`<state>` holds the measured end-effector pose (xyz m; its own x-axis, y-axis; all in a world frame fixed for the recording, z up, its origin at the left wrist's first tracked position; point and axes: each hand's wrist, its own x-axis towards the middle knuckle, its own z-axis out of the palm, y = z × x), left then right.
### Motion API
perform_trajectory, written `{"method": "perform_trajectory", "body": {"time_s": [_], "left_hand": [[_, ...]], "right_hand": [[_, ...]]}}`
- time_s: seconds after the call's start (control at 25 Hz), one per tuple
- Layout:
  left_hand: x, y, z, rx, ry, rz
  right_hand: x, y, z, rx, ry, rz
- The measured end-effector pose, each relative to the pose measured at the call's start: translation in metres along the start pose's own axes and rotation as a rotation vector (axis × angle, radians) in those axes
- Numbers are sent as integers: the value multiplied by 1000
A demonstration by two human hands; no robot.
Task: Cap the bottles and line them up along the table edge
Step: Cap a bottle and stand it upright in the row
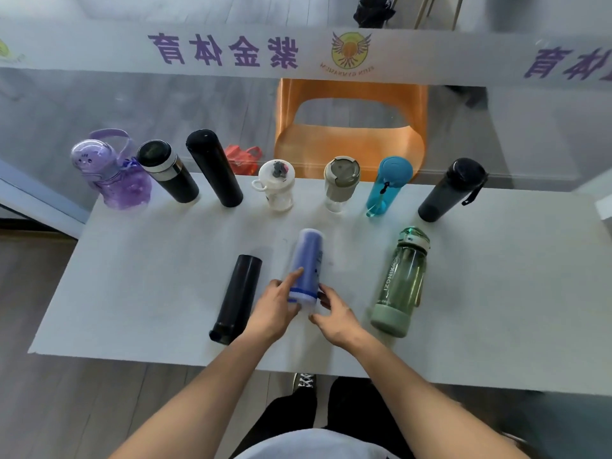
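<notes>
Both hands are working the blue bottle right now, lying on its side at the centre of the table, its far end pointing to twelve o'clock. The left hand is closing around the body, forefinger stretched along the side, while the right hand is curling around the pale cap end at six o'clock, fingers bent tight on it; whether that cap is seated or merely being offered up, I cannot tell, the hands are blurring it.

At nine o'clock of the blue one, a black flask is lying flat, close to the left wrist. At three o'clock, a green bottle is lying flat too. Seven bottles are already standing along the far edge, from the purple bottle at ten o'clock to the dark bottle at two o'clock.

The risks, as I judge them: the cap is going on crooked if the threads are not square; the round body is rolling if either hold is slackening; a swinging left elbow is nudging the black flask toward the near edge; and carrying it up, the row is crowding, so one knock is toppling neighbours
</notes>
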<state>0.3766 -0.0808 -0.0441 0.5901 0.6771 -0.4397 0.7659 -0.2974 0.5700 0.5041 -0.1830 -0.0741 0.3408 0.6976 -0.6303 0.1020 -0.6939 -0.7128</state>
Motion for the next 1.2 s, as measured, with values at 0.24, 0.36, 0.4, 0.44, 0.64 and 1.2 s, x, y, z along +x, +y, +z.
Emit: {"method": "perform_trajectory", "body": {"time_s": [0.24, 0.36, 0.4, 0.44, 0.64, 1.2], "left_hand": [[-1, 33, -21, -285, 239, 48], [-2, 62, -33, -368, 260, 81], [-3, 73, -36, -391, 264, 101], [-2, 83, -38, -409, 272, 125], [3, 151, -36, -537, 207, 222], [72, 337, 107, -470, -151, 147]], "right_hand": [[-20, -29, -27, 217, 381, -187], [-31, -50, -45, 361, 434, -222], [-35, -56, -54, 389, 439, -224], [-38, -61, -63, 415, 455, -228], [-57, -67, -124, 530, 665, -260], [-45, 50, -345, 438, 733, -124]]}}
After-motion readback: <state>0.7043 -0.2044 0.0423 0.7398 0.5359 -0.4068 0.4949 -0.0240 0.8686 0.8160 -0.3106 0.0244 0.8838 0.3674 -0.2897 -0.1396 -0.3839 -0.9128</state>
